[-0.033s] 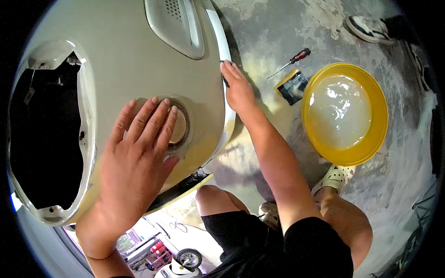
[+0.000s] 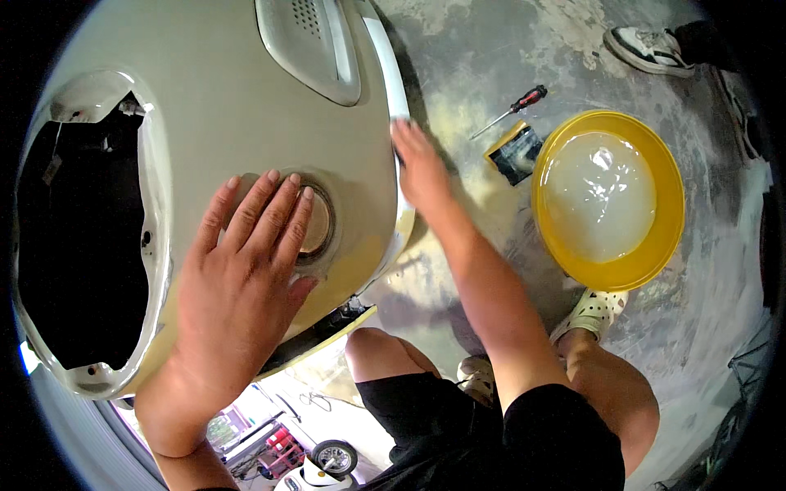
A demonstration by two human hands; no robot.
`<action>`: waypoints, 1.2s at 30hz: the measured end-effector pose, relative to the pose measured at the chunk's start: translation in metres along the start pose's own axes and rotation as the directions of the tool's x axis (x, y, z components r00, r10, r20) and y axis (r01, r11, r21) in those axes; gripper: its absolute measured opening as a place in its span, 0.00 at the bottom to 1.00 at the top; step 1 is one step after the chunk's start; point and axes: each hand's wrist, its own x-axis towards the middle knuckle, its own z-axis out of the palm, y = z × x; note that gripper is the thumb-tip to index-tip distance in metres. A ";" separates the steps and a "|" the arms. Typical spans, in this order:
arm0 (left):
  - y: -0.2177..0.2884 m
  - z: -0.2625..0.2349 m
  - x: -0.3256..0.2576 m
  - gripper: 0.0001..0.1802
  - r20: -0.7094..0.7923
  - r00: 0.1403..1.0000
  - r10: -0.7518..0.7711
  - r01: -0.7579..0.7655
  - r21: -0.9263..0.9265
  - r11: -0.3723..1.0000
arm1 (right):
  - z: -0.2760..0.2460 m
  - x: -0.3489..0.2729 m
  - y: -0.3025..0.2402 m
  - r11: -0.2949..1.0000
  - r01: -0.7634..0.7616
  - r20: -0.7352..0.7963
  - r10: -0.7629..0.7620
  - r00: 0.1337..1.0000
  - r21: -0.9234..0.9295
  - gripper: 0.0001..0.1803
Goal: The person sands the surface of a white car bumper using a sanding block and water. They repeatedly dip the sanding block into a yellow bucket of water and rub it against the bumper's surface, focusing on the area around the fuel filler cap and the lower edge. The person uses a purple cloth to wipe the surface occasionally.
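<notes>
The car body panel, dull beige-grey, fills the left half of the view. My left hand lies flat on it, fingers spread, partly over a round recess. At the panel's white right edge, my right hand presses its fingers against the side, slightly smeared by motion. Under them only a thin dark rim shows of what looks like a piece of sandpaper; the rest is hidden by the hand.
Right of my arm, a yellow tub of cloudy water stands on the stained concrete floor. Beside it lie a dark sheet with a tan border and a screwdriver. Another person's shoe is at the upper right. A large dark opening cuts the panel's left.
My right hand has slid a little toward me along the panel's edge. My left hand stays in place. The other person's shoe has shifted slightly left.
</notes>
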 end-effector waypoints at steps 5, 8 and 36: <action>-0.007 0.000 -0.005 0.44 0.012 0.999 -0.032 0.033 -0.027 0.999 | 0.010 -0.130 -0.059 0.976 -0.167 0.115 0.152 0.982 0.140 0.44; -0.005 -0.001 -0.005 0.44 -0.004 1.000 -0.023 0.023 -0.035 0.999 | 0.022 -0.071 -0.028 0.985 -0.043 -0.073 0.056 0.996 0.169 0.40; -0.007 -0.011 0.015 0.48 0.215 0.976 -0.042 0.071 -0.130 0.989 | 0.017 0.040 0.032 0.921 -0.389 -0.293 0.380 0.877 0.032 0.26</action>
